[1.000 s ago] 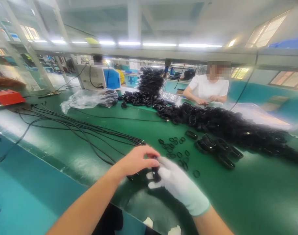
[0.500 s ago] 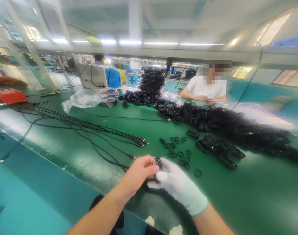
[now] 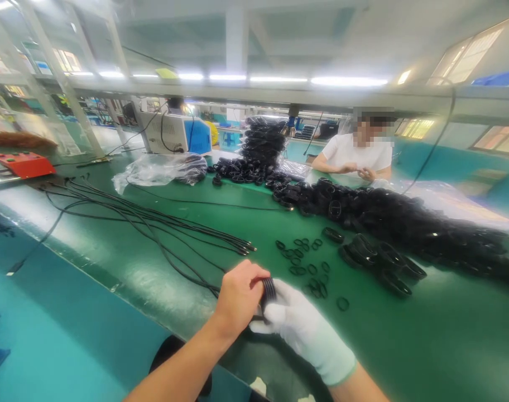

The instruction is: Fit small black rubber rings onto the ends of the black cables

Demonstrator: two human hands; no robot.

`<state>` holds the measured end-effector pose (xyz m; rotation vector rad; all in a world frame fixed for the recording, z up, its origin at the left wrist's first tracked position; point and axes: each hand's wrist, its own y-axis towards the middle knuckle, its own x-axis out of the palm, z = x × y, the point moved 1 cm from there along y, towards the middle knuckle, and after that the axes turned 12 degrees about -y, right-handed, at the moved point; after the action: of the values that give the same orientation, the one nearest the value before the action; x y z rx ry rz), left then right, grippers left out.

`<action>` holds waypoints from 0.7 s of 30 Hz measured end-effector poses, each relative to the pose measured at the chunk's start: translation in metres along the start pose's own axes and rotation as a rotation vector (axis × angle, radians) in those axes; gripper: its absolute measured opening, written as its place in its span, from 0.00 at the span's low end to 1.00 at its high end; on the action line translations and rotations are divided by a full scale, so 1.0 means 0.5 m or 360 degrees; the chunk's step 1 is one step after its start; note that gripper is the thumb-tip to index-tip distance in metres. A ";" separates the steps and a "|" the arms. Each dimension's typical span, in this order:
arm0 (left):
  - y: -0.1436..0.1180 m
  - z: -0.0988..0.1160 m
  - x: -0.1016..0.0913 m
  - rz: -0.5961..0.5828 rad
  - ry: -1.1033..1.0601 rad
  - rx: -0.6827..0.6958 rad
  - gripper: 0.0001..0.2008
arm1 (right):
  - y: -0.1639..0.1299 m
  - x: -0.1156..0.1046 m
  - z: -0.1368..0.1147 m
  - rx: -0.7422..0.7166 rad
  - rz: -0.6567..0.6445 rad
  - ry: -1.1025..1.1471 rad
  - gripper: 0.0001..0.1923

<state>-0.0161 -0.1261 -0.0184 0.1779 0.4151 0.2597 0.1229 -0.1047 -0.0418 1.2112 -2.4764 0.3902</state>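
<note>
My bare left hand (image 3: 238, 296) and my white-gloved right hand (image 3: 302, 329) meet near the front edge of the green table (image 3: 426, 346). Between them they grip a small black ribbed ring part (image 3: 268, 290), with the fingers of both hands closed on it. Just beyond my hands lie several small black rubber rings (image 3: 302, 259), loose on the table. To their right sit a few larger black ring parts (image 3: 382, 259).
A long heap of black ring parts (image 3: 405, 218) runs across the table's right side. Black cables (image 3: 154, 223) fan out at the left. A clear plastic bag (image 3: 158, 167), a grey machine (image 3: 171, 133) and a red box (image 3: 24, 163) stand farther back. A person in white (image 3: 355, 156) works opposite.
My hands have drawn closer together on the black part, which has turned so its ribbed side shows. The view has shifted slightly; the table's contents have not moved.
</note>
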 end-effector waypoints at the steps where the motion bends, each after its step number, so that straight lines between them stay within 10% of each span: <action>1: 0.008 0.005 -0.007 -0.0074 -0.0013 -0.0036 0.13 | 0.000 -0.002 -0.002 0.0014 -0.0028 0.0049 0.23; 10: 0.052 -0.004 -0.085 -0.1065 -0.0892 -0.0133 0.23 | -0.005 0.007 -0.023 0.0352 -0.0423 0.0443 0.27; 16: 0.042 0.004 -0.071 -0.0772 -0.0353 -0.0133 0.20 | 0.000 -0.013 -0.012 0.0024 0.0149 -0.0249 0.24; 21: 0.042 0.021 -0.079 -0.0431 -0.0293 -0.0146 0.17 | -0.007 -0.014 -0.017 0.0007 0.0099 -0.0077 0.22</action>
<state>-0.0508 -0.1185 0.0104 0.0538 0.2400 -0.0051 0.1311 -0.0987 -0.0369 1.1603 -2.5606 0.3873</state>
